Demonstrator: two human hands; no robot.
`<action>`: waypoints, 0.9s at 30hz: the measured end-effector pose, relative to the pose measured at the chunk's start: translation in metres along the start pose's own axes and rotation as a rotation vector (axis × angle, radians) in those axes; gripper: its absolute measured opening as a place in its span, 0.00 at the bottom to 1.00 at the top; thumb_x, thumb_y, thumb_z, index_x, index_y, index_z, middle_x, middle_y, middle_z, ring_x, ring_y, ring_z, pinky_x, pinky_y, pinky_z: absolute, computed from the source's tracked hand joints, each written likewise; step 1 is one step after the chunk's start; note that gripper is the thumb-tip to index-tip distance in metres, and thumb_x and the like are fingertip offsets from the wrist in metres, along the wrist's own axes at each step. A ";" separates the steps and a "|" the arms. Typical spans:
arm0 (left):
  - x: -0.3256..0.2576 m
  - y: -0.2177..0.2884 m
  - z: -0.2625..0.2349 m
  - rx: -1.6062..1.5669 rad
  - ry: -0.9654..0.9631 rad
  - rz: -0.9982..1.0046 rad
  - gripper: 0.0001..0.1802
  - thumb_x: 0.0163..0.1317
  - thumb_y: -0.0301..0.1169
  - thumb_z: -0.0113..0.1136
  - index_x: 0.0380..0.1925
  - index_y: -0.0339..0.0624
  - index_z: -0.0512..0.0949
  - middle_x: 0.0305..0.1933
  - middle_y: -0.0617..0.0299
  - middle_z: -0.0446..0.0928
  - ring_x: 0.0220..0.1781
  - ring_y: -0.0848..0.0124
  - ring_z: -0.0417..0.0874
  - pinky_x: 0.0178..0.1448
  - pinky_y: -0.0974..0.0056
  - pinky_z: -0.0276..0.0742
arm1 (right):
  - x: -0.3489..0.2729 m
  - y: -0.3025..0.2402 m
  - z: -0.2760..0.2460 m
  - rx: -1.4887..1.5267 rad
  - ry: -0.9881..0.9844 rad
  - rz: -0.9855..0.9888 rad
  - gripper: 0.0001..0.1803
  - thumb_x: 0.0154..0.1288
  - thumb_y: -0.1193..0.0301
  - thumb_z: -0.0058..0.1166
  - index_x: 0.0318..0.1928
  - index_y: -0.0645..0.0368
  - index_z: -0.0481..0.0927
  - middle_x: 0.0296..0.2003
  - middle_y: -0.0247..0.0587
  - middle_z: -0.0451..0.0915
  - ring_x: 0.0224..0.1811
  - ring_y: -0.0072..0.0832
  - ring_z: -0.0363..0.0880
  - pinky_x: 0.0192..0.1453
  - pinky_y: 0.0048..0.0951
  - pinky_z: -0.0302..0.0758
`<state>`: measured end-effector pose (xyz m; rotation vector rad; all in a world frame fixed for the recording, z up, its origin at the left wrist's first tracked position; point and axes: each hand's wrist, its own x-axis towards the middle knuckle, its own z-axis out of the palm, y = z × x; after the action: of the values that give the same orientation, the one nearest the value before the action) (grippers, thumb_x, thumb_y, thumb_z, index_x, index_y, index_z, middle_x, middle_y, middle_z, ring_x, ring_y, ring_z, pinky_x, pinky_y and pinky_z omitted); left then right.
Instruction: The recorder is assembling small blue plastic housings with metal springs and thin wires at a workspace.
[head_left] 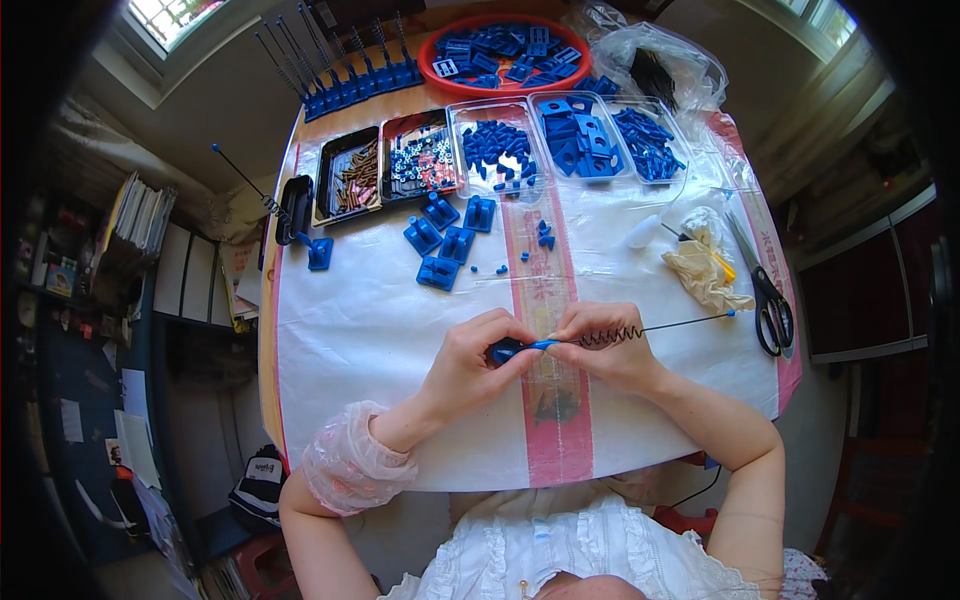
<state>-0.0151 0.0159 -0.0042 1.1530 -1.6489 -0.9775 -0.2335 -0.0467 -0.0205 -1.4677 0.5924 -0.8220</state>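
My left hand (470,362) pinches a small blue plastic base (506,349) over the white table cover (370,320). My right hand (605,345) holds the black coiled spring rod (625,333) that joins that base; its thin wire runs right to a small blue tip (731,313). Both hands meet above the red stripe of the cover. Several loose blue plastic blocks (445,240) lie just beyond my hands.
Clear trays of blue parts (590,135), a black tray with brown pieces (352,175) and a red round tray (500,50) line the far edge. Finished blue bases with black rods (340,75) stand at the back left. Scissors (765,290) and a crumpled glove (705,270) lie right.
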 end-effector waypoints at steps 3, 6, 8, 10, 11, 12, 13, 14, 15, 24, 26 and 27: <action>0.000 0.000 0.000 0.004 -0.001 -0.008 0.06 0.59 0.20 0.70 0.36 0.34 0.83 0.33 0.62 0.79 0.31 0.78 0.77 0.32 0.72 0.70 | 0.001 -0.002 -0.001 0.009 -0.006 0.011 0.04 0.59 0.84 0.67 0.35 0.67 0.85 0.34 0.34 0.81 0.33 0.14 0.76 0.33 0.17 0.70; 0.000 0.001 0.001 0.025 0.010 0.020 0.07 0.58 0.20 0.70 0.36 0.34 0.83 0.33 0.61 0.79 0.31 0.77 0.78 0.32 0.71 0.71 | 0.000 -0.002 -0.001 0.012 -0.029 0.010 0.04 0.59 0.84 0.67 0.35 0.67 0.85 0.34 0.34 0.81 0.33 0.14 0.76 0.34 0.17 0.70; 0.000 0.001 0.001 0.037 0.016 0.034 0.07 0.57 0.20 0.70 0.36 0.34 0.83 0.33 0.60 0.79 0.31 0.76 0.78 0.32 0.71 0.71 | 0.001 -0.004 -0.001 0.003 -0.012 0.034 0.05 0.57 0.85 0.67 0.34 0.67 0.85 0.35 0.37 0.82 0.35 0.17 0.78 0.36 0.19 0.72; -0.001 0.000 0.000 0.044 0.030 0.036 0.07 0.57 0.20 0.70 0.36 0.35 0.83 0.32 0.60 0.79 0.31 0.75 0.79 0.32 0.70 0.71 | 0.001 -0.005 -0.001 -0.006 -0.006 0.042 0.05 0.57 0.85 0.67 0.34 0.66 0.85 0.35 0.37 0.82 0.35 0.17 0.78 0.36 0.19 0.72; -0.001 -0.002 0.001 0.041 0.028 0.052 0.07 0.57 0.20 0.70 0.36 0.35 0.83 0.32 0.60 0.79 0.30 0.74 0.79 0.32 0.70 0.71 | -0.001 -0.005 -0.001 -0.011 -0.003 0.035 0.05 0.57 0.85 0.68 0.34 0.66 0.85 0.34 0.35 0.82 0.34 0.15 0.77 0.34 0.18 0.71; -0.001 -0.002 0.000 0.052 0.025 0.065 0.08 0.57 0.20 0.70 0.36 0.35 0.83 0.32 0.60 0.79 0.30 0.74 0.79 0.31 0.70 0.71 | 0.000 -0.004 0.002 -0.003 -0.003 0.022 0.05 0.58 0.84 0.68 0.34 0.66 0.85 0.34 0.34 0.81 0.33 0.13 0.76 0.33 0.17 0.70; -0.001 -0.002 0.000 0.064 0.023 0.078 0.08 0.57 0.20 0.70 0.36 0.35 0.83 0.32 0.60 0.79 0.30 0.74 0.79 0.31 0.70 0.70 | 0.000 -0.002 0.002 -0.010 -0.003 0.025 0.05 0.58 0.84 0.68 0.34 0.66 0.85 0.34 0.34 0.81 0.32 0.13 0.76 0.33 0.17 0.70; -0.001 -0.001 0.000 0.056 0.026 0.070 0.08 0.56 0.20 0.70 0.36 0.35 0.83 0.32 0.59 0.80 0.30 0.73 0.79 0.31 0.69 0.70 | -0.001 -0.001 0.000 -0.017 -0.003 0.028 0.05 0.58 0.84 0.68 0.34 0.66 0.85 0.34 0.34 0.81 0.32 0.13 0.76 0.33 0.17 0.69; 0.000 0.000 0.000 0.049 0.027 0.065 0.08 0.56 0.20 0.70 0.36 0.35 0.83 0.32 0.59 0.80 0.30 0.73 0.79 0.31 0.69 0.70 | -0.002 0.000 -0.001 -0.024 -0.001 0.030 0.05 0.58 0.83 0.68 0.34 0.66 0.85 0.33 0.34 0.81 0.32 0.13 0.76 0.32 0.17 0.69; -0.002 0.000 0.000 0.042 0.023 0.038 0.08 0.56 0.20 0.70 0.36 0.35 0.83 0.33 0.59 0.80 0.31 0.72 0.80 0.31 0.68 0.71 | -0.001 0.000 0.000 -0.017 -0.008 0.018 0.05 0.58 0.83 0.68 0.34 0.66 0.85 0.33 0.34 0.81 0.31 0.13 0.75 0.32 0.17 0.68; -0.002 0.001 0.000 0.043 0.020 0.037 0.08 0.56 0.20 0.70 0.36 0.35 0.83 0.33 0.59 0.80 0.31 0.72 0.80 0.32 0.69 0.71 | -0.001 0.000 -0.001 -0.021 -0.007 0.016 0.05 0.58 0.83 0.68 0.34 0.66 0.84 0.33 0.34 0.81 0.31 0.13 0.75 0.32 0.17 0.68; -0.002 0.001 0.000 0.048 0.019 0.040 0.08 0.56 0.20 0.70 0.36 0.35 0.83 0.33 0.59 0.80 0.31 0.72 0.80 0.32 0.69 0.71 | -0.001 0.000 -0.001 -0.022 -0.007 0.016 0.05 0.58 0.84 0.68 0.34 0.66 0.84 0.33 0.34 0.81 0.31 0.13 0.75 0.32 0.17 0.68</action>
<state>-0.0154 0.0178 -0.0034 1.1529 -1.6821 -0.9041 -0.2347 -0.0464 -0.0203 -1.4832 0.6088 -0.8000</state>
